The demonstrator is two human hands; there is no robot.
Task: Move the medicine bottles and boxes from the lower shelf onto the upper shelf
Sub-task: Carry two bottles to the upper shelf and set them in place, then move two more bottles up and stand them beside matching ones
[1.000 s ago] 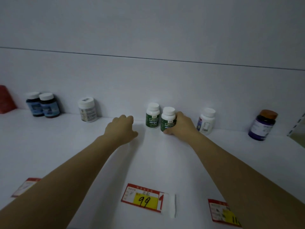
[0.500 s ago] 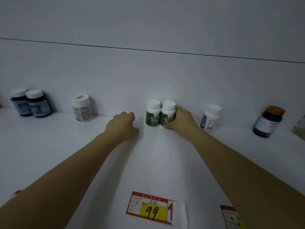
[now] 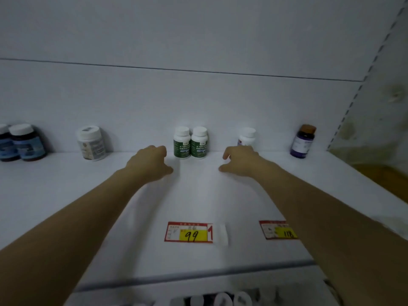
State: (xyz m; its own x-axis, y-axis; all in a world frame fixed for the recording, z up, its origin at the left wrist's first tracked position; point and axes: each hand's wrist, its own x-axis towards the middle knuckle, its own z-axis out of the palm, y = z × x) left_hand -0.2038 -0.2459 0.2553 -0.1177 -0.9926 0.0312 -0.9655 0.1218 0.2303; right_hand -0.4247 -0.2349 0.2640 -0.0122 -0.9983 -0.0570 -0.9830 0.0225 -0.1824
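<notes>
Each grip is empty, loosely curled: left hand (image 3: 150,164) and right hand (image 3: 240,161) flank the upright green bottles (image 3: 191,142). Lower-shelf white caps (image 3: 221,298) lie below, between both forearms.

White back panel (image 3: 198,36) with a thin horizontal seam (image 3: 198,70); perforated upright (image 3: 353,100) at right; dim bluish light
</notes>
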